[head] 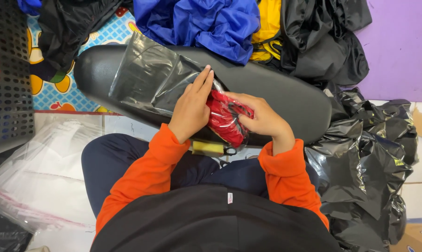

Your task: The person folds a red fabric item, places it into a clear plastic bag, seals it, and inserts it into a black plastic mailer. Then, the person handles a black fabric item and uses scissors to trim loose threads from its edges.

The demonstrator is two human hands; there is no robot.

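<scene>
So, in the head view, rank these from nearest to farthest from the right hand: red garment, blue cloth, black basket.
1. Red garment, bagged, under the right hand.
2. Blue cloth, farther up, beyond the black board.
3. Black basket, at the far left edge.
</scene>
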